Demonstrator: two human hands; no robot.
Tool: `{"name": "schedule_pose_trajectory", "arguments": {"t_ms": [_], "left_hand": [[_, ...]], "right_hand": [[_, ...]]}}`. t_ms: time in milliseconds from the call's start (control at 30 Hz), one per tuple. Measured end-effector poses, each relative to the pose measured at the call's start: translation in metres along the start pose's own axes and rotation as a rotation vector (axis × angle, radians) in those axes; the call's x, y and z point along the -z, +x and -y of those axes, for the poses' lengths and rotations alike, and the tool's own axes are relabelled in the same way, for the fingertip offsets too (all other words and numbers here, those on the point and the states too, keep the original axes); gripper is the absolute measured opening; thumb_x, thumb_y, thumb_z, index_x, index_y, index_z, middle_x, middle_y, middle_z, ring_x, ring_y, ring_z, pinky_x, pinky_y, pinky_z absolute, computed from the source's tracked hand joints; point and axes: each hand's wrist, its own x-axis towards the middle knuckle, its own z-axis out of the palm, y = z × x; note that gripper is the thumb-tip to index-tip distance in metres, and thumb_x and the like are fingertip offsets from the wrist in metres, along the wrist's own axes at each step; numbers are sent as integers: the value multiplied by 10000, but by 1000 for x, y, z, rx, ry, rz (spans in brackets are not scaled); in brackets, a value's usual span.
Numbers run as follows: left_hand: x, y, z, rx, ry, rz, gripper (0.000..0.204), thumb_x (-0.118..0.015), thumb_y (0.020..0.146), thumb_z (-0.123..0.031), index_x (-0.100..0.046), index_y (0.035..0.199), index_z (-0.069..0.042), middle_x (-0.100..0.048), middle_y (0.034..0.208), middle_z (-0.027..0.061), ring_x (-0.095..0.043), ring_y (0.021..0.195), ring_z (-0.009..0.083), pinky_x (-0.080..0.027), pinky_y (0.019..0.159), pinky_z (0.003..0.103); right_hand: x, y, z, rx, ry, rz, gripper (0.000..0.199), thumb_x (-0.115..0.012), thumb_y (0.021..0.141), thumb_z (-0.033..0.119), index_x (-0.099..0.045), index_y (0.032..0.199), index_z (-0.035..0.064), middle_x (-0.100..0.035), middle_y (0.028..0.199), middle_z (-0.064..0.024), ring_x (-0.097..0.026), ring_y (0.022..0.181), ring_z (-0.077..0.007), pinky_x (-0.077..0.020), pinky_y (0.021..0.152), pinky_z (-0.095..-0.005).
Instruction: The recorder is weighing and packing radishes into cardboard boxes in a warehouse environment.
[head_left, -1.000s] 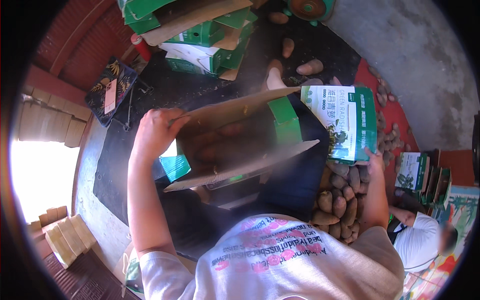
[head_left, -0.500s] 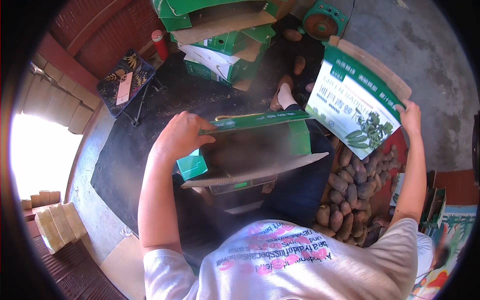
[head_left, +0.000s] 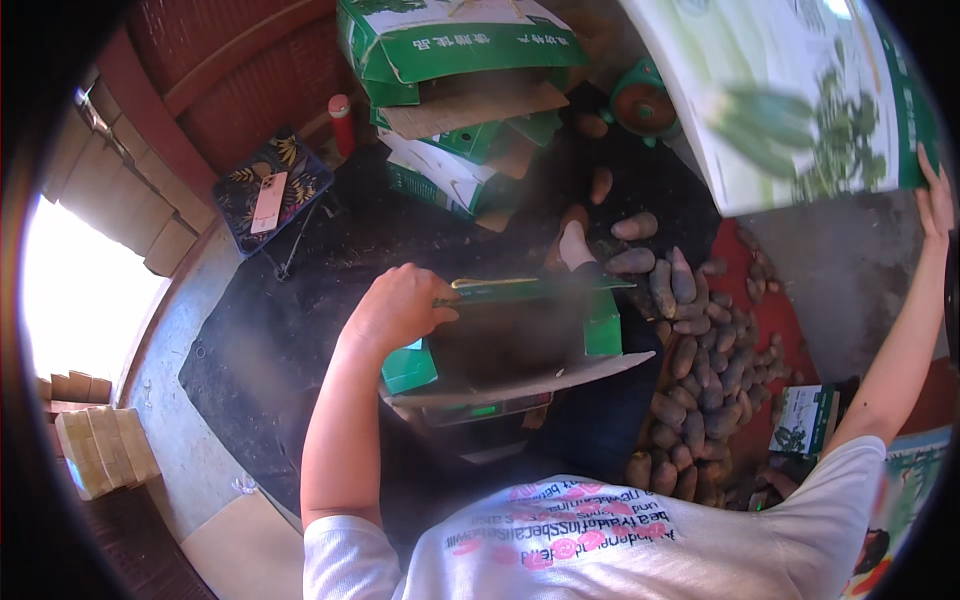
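In front of me an open green cardboard box rests over a scale with a small lit green display. Its flaps stand out, and the inside is too dark to make out. My left hand is closed on the edge of the far flap, at its left end. Off to the upper right, my right hand grips the edge of a large green and white printed cardboard carton, held up in the air. Part of that carton runs out of view.
Long brownish root vegetables lie heaped on the right. More green cartons are stacked at the back, near a red bottle. A phone lies on a folding stool. Wrapped blocks stand at left.
My right hand has swung the printed carton up and to the right, uncovering more of the vegetable heap. The left hand keeps its hold on the flap; the view has shifted a little.
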Motion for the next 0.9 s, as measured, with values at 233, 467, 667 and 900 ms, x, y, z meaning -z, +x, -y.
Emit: {"name": "schedule_pose_trajectory", "arguments": {"t_ms": [233, 467, 667, 900], "left_hand": [[3, 3, -2, -28, 11, -26, 267, -779, 838, -291, -805, 1066, -155, -747, 967, 179, -701, 926, 370, -556, 868, 454], [3, 3, 6, -8, 61, -12, 283, -782, 829, -303, -801, 1079, -173, -742, 901, 175, -703, 871, 373, -558, 829, 460], [5, 0, 8, -11, 59, 12, 277, -773, 847, -300, -796, 1091, -172, -735, 860, 165, -708, 862, 364, -565, 830, 450], [7, 1, 9, 12, 61, 35, 265, -770, 849, -283, -795, 1087, -168, -733, 876, 166, -708, 870, 360, -564, 835, 446]], "right_hand": [[-208, 91, 5, -328, 1153, 670, 361, -642, 1002, 107, -575, 1339, -6, -675, 1214, -146, -657, 1125, -229, -541, 976, -324], [-549, 38, 3, -536, 1297, 405, 217, -464, 985, -44, -537, 1136, -182, -675, 1040, -292, -735, 903, -382, -679, 775, -424], [-626, -15, -32, -654, 1236, 509, 234, -478, 1012, -12, -533, 1183, -163, -690, 1061, -283, -739, 930, -377, -686, 741, -394], [-637, -21, -17, -579, 1188, 510, 223, -485, 1030, 18, -527, 1171, -148, -690, 1045, -268, -739, 918, -371, -687, 707, -385]]}}
